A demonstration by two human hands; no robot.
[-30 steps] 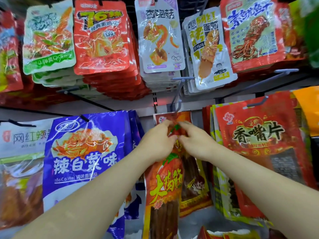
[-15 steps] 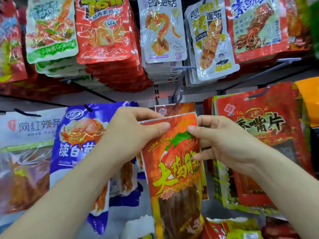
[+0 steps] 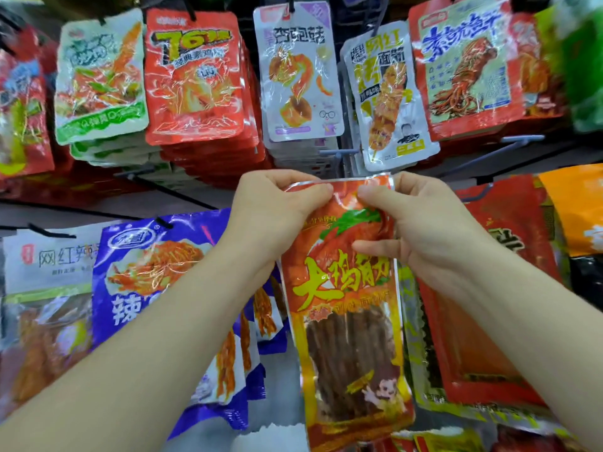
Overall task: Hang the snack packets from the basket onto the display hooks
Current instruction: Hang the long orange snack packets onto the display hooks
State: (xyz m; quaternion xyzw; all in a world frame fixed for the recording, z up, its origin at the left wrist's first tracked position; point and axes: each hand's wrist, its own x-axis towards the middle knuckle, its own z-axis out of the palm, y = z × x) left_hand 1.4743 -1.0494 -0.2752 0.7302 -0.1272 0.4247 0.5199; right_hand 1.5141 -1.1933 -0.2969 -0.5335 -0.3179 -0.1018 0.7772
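Head view: both hands hold one orange snack packet up in front of the display. The left hand pinches the top left corner w/ thumb and fingers. The right hand pinches the top edge near the middle, and its other fingers wrap the packet's right side. So both hands are closed on the packet, not wide open. The packet hangs straight down from the hands, in the air, between the blue packet on the left and the red packets on the right. It is not on any hook yet. A grey hook sticks out just above the packet's top edge.

What could go wrong: the hole at the top is hidden under the fingers, so the hook tip may miss it & poke the foil. The fingers may also block the hole. The packet is slippery and shiny, so a loose pinch could let it drop. Pushing too hard could knock the grey-white packets hanging just above.

Vs 0.5 s ago: the packet is higher now, its top near the hook. The hands sit closer together on the top edge. The camera looks a bit lower, so more of the packet's bottom shows.
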